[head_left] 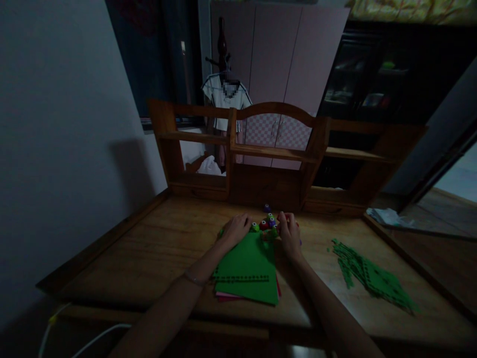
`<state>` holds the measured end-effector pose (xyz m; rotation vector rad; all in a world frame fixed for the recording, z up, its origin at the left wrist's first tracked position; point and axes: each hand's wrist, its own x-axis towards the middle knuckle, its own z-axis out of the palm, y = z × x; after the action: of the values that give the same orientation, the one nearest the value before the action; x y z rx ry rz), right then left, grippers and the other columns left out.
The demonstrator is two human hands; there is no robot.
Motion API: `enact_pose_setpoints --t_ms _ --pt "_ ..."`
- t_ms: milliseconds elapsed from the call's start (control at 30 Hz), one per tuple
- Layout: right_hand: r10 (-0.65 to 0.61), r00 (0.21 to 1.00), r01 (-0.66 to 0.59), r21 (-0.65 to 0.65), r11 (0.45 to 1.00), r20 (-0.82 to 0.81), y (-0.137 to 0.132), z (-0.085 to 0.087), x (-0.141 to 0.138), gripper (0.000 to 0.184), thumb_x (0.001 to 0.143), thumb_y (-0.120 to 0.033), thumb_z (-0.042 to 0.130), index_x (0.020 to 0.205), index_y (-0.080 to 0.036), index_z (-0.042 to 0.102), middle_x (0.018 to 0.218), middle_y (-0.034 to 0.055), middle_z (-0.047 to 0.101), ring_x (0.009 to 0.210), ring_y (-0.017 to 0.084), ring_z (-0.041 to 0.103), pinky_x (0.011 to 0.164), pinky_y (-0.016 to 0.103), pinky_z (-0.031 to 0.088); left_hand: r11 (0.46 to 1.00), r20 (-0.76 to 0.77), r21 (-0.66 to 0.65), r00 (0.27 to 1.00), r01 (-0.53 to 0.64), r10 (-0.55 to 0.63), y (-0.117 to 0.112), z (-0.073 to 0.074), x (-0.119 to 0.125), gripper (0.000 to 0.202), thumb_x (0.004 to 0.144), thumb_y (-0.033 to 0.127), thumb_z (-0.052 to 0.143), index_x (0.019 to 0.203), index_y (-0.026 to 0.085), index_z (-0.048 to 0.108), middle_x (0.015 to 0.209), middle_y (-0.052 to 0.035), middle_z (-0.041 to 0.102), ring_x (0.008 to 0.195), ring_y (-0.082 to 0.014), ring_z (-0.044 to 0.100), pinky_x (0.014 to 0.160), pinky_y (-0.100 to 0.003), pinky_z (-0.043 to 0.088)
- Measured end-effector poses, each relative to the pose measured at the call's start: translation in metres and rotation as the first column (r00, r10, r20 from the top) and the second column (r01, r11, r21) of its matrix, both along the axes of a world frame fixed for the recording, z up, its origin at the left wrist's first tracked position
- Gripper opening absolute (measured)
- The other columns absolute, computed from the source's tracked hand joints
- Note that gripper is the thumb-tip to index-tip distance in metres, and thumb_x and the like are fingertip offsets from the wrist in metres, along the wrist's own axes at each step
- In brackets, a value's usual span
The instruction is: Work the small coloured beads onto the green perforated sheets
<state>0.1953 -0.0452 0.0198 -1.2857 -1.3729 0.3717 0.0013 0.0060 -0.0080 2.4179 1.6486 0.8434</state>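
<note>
A stack of green sheets [246,253] lies on the wooden desk, with pink and red edges showing beneath; a row of dark holes or marks crosses its lower part. My left hand [237,228] rests at the stack's upper left, fingers extended and lying down on it. Beside its fingertips sits a small green figure with a round eye [255,227]. Similar figures, one red [264,225] and one purple [267,208], are grouped between my hands. My right hand [289,233] is closed at the upper right corner, with bits of red showing around the fingers; its grasp is mostly hidden.
Green perforated sheets and strips [372,278] lie in a loose pile at the right. A wooden shelf unit [276,149] stands along the desk's back edge. A raised wooden rim [406,258] runs down the right side. White cables [100,335] hang at the lower left.
</note>
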Motion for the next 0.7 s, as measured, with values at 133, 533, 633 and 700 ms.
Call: enact_pose_setpoints --t_ms 133,533,633,700 --pt "0.004 0.999 -0.003 -0.028 1.000 0.040 -0.0022 0.0006 -0.0035 0.042 0.086 -0.058 0.035 0.091 -0.021 0.054 0.065 0.0007 0.060 0.059 0.018 0.056 0.056 0.027 0.039 1.000 0.004 0.014 1.000 0.020 -0.020 0.0012 -0.0025 -0.0010 0.037 0.094 0.040 0.029 0.084 0.019 0.057 0.085 -0.0071 0.064 0.082 -0.0181 0.058 0.072 -0.027 0.038" --pt "0.026 0.999 -0.025 -0.033 0.999 0.042 -0.0025 0.0000 -0.0053 0.038 0.088 -0.055 0.035 0.091 -0.022 0.054 0.061 -0.0010 0.057 0.054 0.017 0.055 0.054 0.026 0.038 0.998 -0.022 -0.055 1.000 0.009 -0.010 -0.0005 -0.0015 -0.0006 0.050 0.092 0.048 0.028 0.089 0.018 0.069 0.086 -0.0104 0.068 0.083 -0.0205 0.060 0.079 -0.029 0.038" --pt "0.028 0.999 -0.027 -0.035 0.999 0.028 -0.0016 -0.0014 -0.0043 0.037 0.088 -0.055 0.037 0.090 -0.022 0.054 0.059 -0.0016 0.057 0.054 0.017 0.054 0.054 0.026 0.039 0.999 0.001 -0.034 1.000 0.001 -0.001 -0.0014 0.0000 0.0002 0.053 0.092 0.049 0.026 0.088 0.018 0.069 0.085 -0.0106 0.068 0.079 -0.0201 0.061 0.074 -0.028 0.039" --pt "0.032 0.999 -0.032 -0.026 0.999 0.007 -0.0013 -0.0017 -0.0031 0.036 0.087 -0.055 0.039 0.089 -0.022 0.055 0.061 -0.0011 0.058 0.055 0.016 0.055 0.055 0.026 0.040 1.000 0.009 -0.014 1.000 0.005 -0.005 -0.0026 0.0024 0.0011 0.054 0.093 0.049 0.025 0.088 0.018 0.070 0.085 -0.0106 0.068 0.078 -0.0198 0.061 0.072 -0.027 0.038"
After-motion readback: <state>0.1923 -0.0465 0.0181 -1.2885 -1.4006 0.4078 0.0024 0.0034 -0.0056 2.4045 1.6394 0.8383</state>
